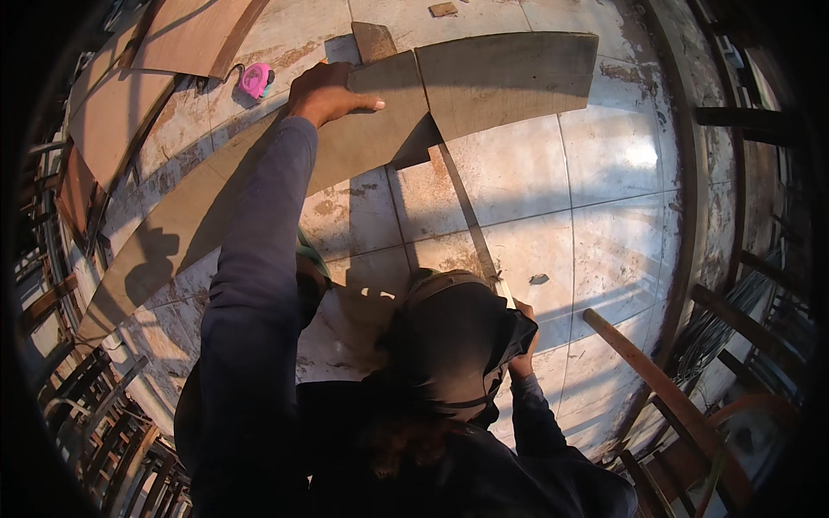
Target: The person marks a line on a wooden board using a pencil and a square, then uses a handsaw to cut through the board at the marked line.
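Note:
My left hand [325,93] presses on a long curved wooden board [250,142], fingers over its far edge and thumb stretched along the top. A second curved board [509,82] meets its right end at a narrow seam. Under the joint lies a short wooden piece [373,41], poking out past the far edge. From the seam a long thin strip [466,211] runs toward me, ending near my right hand [523,341]. That hand is closed around something at the strip's near end, mostly hidden behind a dark head covering [449,337].
A pink tape measure [256,79] lies on the tiled floor [527,173] beyond the left board. More curved boards [121,112] are stacked at far left. A wooden bar [639,371] slants up at right, near bundled rods [721,332]. Racks of bars line both sides.

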A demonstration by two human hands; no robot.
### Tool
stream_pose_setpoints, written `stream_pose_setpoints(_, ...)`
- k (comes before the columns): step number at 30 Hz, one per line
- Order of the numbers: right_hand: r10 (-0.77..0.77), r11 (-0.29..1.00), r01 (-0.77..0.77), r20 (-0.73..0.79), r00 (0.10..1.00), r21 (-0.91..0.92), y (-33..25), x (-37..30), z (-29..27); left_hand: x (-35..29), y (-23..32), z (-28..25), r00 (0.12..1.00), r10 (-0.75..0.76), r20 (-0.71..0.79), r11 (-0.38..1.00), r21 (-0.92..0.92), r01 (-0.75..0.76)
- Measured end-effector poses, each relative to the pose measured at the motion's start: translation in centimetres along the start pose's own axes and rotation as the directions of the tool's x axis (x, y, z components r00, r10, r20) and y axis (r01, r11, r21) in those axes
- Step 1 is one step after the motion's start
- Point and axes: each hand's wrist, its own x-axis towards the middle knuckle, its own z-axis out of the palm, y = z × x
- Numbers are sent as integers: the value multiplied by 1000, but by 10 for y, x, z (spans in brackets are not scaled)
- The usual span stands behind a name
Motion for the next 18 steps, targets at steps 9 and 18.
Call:
stream_pose_setpoints(9, -295, 942, 314, -148, 944, 120, -17, 182, 106, 10, 7, 9, 997, -46, 68, 986, -156, 56)
stream_pose_setpoints(18, -261, 946, 228, -122, 958, -231, -10, 49, 6, 7, -12, -4, 999, -5, 52, 999, 37, 4)
